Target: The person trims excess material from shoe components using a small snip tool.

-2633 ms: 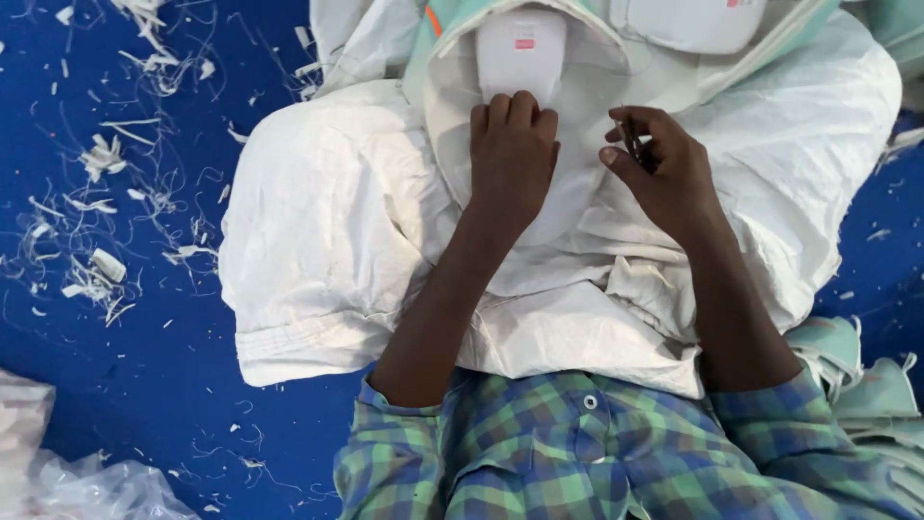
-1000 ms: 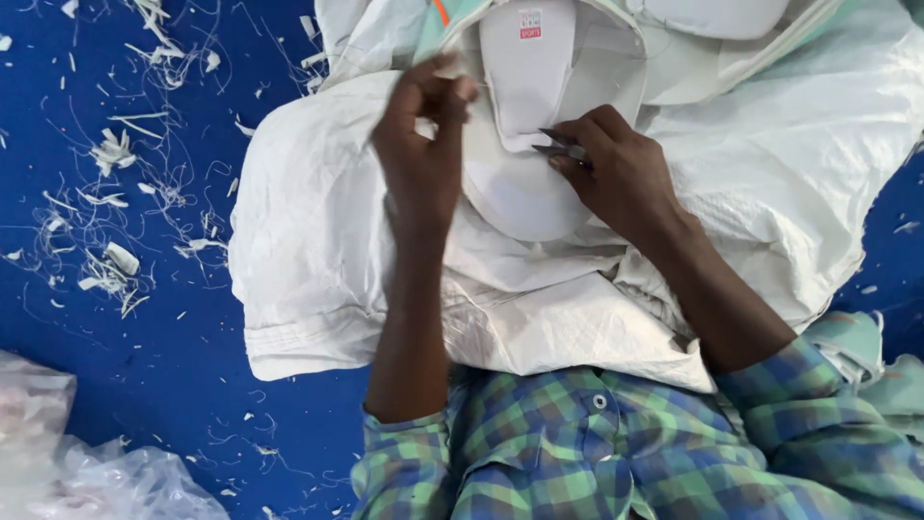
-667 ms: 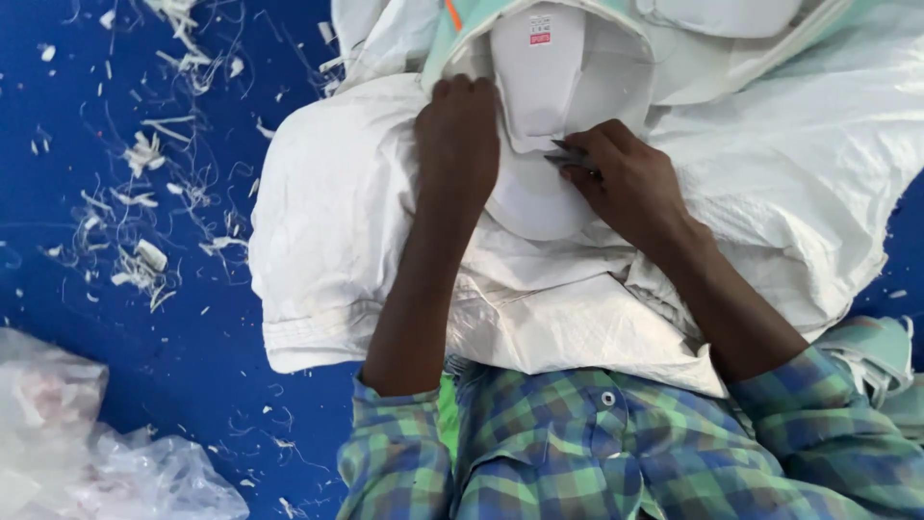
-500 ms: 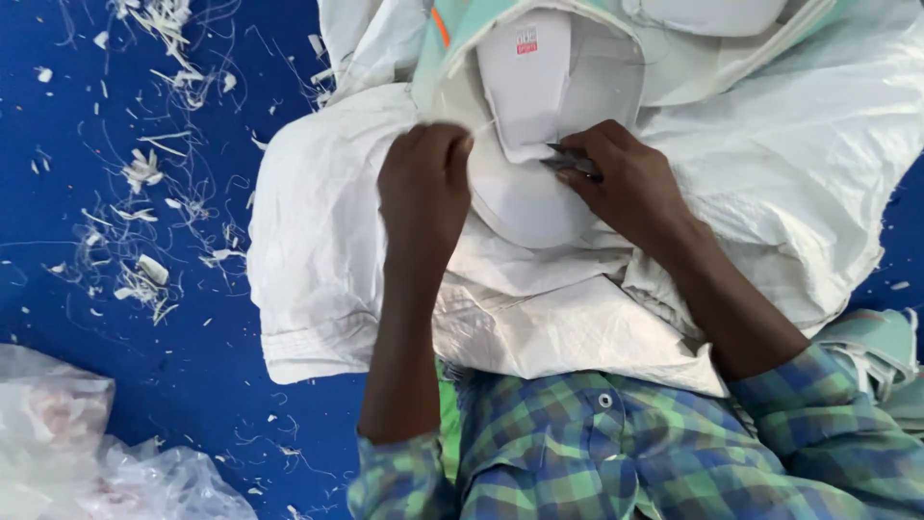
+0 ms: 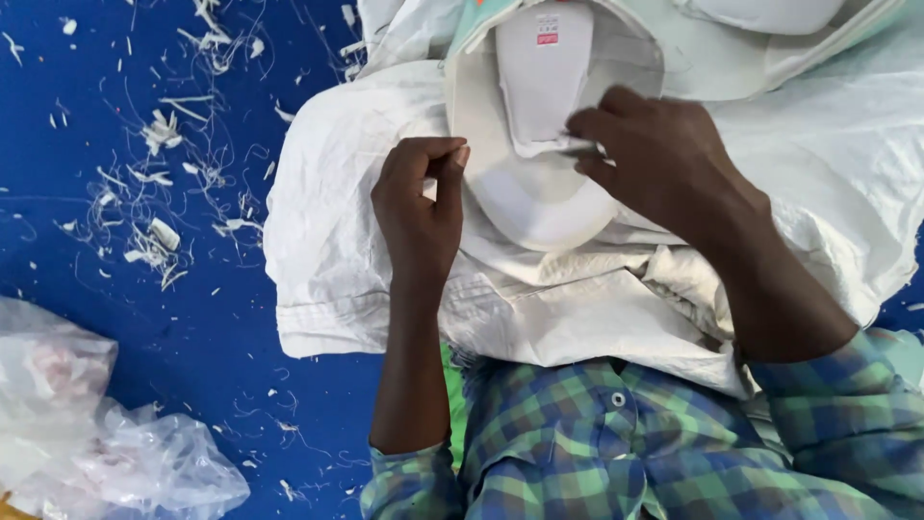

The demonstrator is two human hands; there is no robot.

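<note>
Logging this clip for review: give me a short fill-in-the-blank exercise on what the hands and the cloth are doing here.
1. The white garment lies on a ____ surface.
2. The right hand rests on the garment's ____.
3. Thread scraps lie scattered to the ____ of the garment.
4. The person's sleeves have a ____ pattern.

Missing words: blue; collar; left; checked

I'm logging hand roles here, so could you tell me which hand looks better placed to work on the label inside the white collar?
Probably the right hand: its fingertips rest at the label's lower edge, while the left hand pinches the collar rim.
</note>
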